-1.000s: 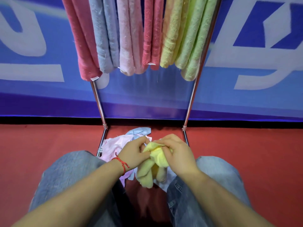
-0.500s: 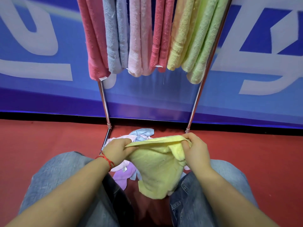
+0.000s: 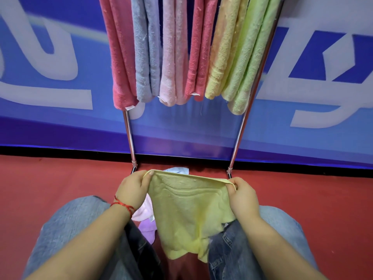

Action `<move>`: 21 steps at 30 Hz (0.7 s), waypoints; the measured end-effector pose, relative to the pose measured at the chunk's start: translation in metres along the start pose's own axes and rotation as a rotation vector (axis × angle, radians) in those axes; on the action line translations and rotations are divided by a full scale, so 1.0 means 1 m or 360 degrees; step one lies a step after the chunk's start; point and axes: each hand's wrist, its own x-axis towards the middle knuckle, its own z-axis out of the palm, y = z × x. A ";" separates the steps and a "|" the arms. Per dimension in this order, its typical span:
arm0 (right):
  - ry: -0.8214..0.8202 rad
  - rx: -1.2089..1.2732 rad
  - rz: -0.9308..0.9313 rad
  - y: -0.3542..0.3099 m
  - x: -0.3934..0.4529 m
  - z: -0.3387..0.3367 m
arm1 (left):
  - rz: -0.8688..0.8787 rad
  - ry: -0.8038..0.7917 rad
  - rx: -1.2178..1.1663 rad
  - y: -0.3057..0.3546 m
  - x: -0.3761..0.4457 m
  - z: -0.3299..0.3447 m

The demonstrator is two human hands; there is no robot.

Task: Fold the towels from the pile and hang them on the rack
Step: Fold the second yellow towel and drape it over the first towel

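Both the left hand [image 3: 134, 188] and right hand [image 3: 243, 196] pinch the yellow towel [image 3: 186, 213] by its top corners at 6 o'clock below the rack [image 3: 240, 130], probably stretching it flat so it folds cleanly.

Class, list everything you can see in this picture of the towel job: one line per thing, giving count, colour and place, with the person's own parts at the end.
yellow towel: one, pale yellow, held spread out by its top corners above the lap.
hanging towels: seven folded, two deep pink, one grey-blue, one pale pink, one yellow-orange, two light green, side by side on the rack.
rack: one, shiny metal, two legs showing, standing against the banner.
pile: several loose towels, pink, purple and light blue, on the floor behind the held towel; count unclear.
banner: one, blue with white shapes, behind the rack.
floor: red.
jeans: blue, both legs.
bracelet: one, red string, left wrist.
left hand: pinches the towel's left corner.
right hand: pinches its right corner.
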 end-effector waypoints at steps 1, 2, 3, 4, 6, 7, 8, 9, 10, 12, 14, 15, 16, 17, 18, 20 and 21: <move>-0.0011 0.0036 0.0038 -0.001 0.000 0.000 | -0.0065 0.0069 -0.0042 0.002 0.001 -0.001; -0.0031 0.0062 0.0081 -0.003 -0.001 0.000 | -0.0126 0.0133 -0.0076 0.003 0.002 -0.001; -0.0048 0.0080 0.0111 -0.004 -0.001 0.000 | -0.0191 0.0191 -0.0113 0.005 0.003 -0.001; -0.0056 0.0096 0.0121 -0.005 -0.002 0.001 | -0.0252 0.0235 -0.0169 0.007 0.004 0.000; -0.0035 0.0134 0.0105 -0.005 -0.002 0.003 | -0.0406 0.0302 -0.0321 0.010 0.008 0.002; -0.0010 0.0169 0.0091 -0.006 -0.003 0.004 | -0.0490 0.0322 -0.0399 0.011 0.010 0.004; 0.0009 0.0211 0.0084 -0.006 -0.002 0.005 | -0.0564 0.0322 -0.0465 0.013 0.011 0.006; 0.0024 0.0243 0.0079 -0.007 -0.002 0.004 | -0.0637 0.0314 -0.0528 0.015 0.012 0.010; 0.0019 0.0255 0.0080 -0.008 -0.001 0.005 | -0.0703 0.0301 -0.0601 0.017 0.013 0.014; -0.0030 0.0282 0.0099 -0.011 -0.001 0.008 | -0.0798 0.0263 -0.0738 0.025 0.012 0.024; -0.0072 0.0389 0.0218 -0.012 0.001 0.017 | -0.0805 0.0169 -0.0823 0.034 0.011 0.035; -0.0085 0.0449 0.0299 -0.013 0.001 0.021 | -0.0789 0.0097 -0.0840 0.038 0.010 0.042; -0.0108 0.0527 0.0379 -0.012 0.002 0.026 | -0.0767 0.0028 -0.0863 0.043 0.009 0.048; -0.0167 0.0651 0.0465 -0.011 0.002 0.030 | -0.0739 -0.0047 -0.0908 0.047 0.009 0.054; -0.0261 0.0826 0.0553 -0.011 0.003 0.033 | -0.0692 -0.0147 -0.0970 0.049 0.008 0.059; -0.0468 0.1233 0.0682 -0.012 0.006 0.034 | -0.0595 -0.0383 -0.1111 0.056 0.005 0.069; -0.0561 0.1439 0.0702 -0.014 0.007 0.031 | -0.0553 -0.0489 -0.1179 0.060 0.002 0.073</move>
